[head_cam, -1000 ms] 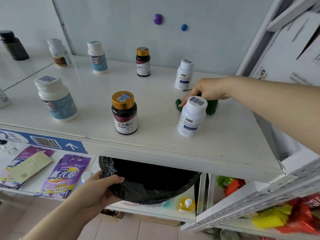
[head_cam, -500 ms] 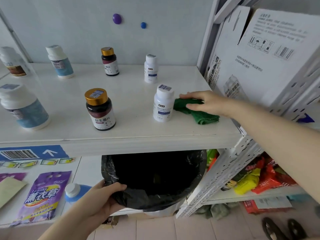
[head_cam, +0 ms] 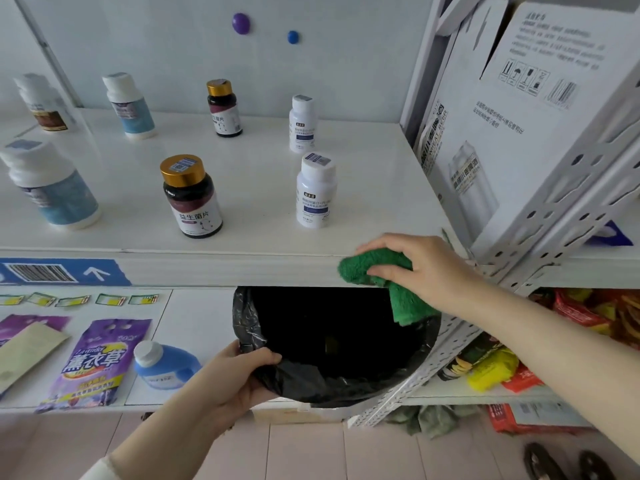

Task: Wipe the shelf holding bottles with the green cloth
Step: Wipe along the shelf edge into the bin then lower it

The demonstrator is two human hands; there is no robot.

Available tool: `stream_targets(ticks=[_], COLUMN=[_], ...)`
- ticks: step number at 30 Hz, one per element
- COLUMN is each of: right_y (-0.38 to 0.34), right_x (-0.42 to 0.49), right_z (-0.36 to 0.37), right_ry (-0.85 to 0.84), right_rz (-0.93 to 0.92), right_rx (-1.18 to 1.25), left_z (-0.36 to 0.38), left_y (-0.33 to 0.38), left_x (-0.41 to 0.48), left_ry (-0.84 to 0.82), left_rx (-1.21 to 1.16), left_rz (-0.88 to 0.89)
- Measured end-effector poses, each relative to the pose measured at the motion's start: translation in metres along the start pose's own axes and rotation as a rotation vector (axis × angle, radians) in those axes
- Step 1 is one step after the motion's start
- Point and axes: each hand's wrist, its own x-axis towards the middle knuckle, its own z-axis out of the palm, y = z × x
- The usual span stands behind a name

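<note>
The white shelf (head_cam: 263, 188) carries several bottles, among them a dark gold-capped bottle (head_cam: 192, 197) and a white bottle (head_cam: 315, 190) near the front. My right hand (head_cam: 420, 268) grips the green cloth (head_cam: 377, 275) at the shelf's front right edge; part of the cloth hangs down over the edge. Below the shelf, my left hand (head_cam: 239, 379) holds the rim of a black bin bag (head_cam: 332, 344), whose mouth sits under the cloth.
A white cardboard box (head_cam: 519, 109) stands to the right of the shelf behind a perforated white post (head_cam: 571, 188). The lower shelf holds purple packets (head_cam: 93, 362) and a blue bottle (head_cam: 162, 365). Snack bags (head_cam: 491, 368) lie at lower right.
My right hand has drawn the green cloth from the shelf's back right, past the white bottle, to the front edge, where it now hangs over. The left hand keeps holding the bag.
</note>
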Motion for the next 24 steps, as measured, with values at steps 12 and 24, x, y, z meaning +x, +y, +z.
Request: stream_targets(ticks=[12, 24], right_y=[0.037, -0.007], right_x=[0.041, -0.04], right_z=[-0.007, 0.009], right_ry=[0.388, 0.457], right_rz=[0.293, 0.05], right_rx=[-0.245, -0.04], left_z=[0.013, 0.015], left_y=[-0.004, -0.007], left_x=[0.002, 0.001], left_ry=[-0.005, -0.001], left_rx=[0.007, 0.018], left_rz=[0.022, 0.02])
